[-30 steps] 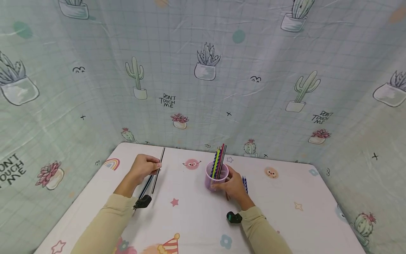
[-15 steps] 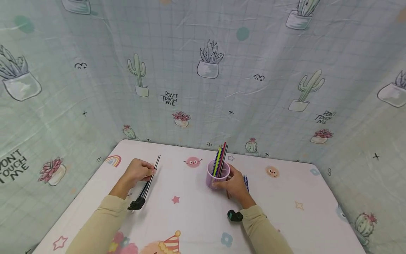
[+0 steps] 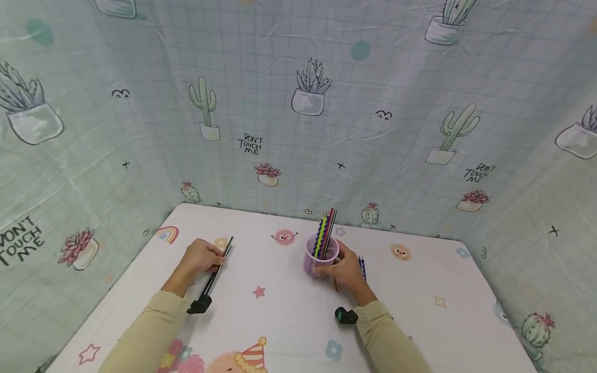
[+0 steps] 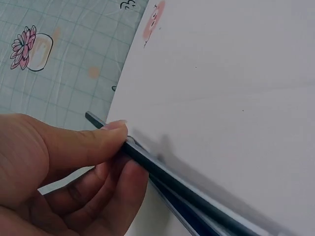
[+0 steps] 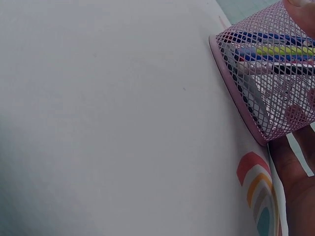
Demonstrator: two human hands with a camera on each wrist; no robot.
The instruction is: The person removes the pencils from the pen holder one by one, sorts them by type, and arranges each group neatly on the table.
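Note:
My left hand (image 3: 200,256) pinches a dark pencil with a pale stripe (image 4: 182,184) between thumb and fingers, left of the table's middle. A second dark-blue pencil (image 4: 184,211) lies close along it, partly hidden by the fingers; whether it is also held is unclear. Around the side of a pink mesh pen cup (image 3: 310,265) curl the fingers and thumb of my right hand (image 3: 347,269). Several pencils (image 3: 319,239), blue dotted, yellow-green, red and black, lean in the cup. In the right wrist view the cup's base rim (image 5: 236,98) shows beside the tabletop.
Blue patterned pencils (image 3: 362,268) lie just right of my right hand, partly hidden by it. The white table (image 3: 289,321) carries printed cartoons and stars. A cactus-print cloth (image 3: 261,103) hangs behind and at both sides.
My left hand has moved left and lower with the striped pencil, bringing it down alongside the dark-blue one. My right hand stays on the pen cup.

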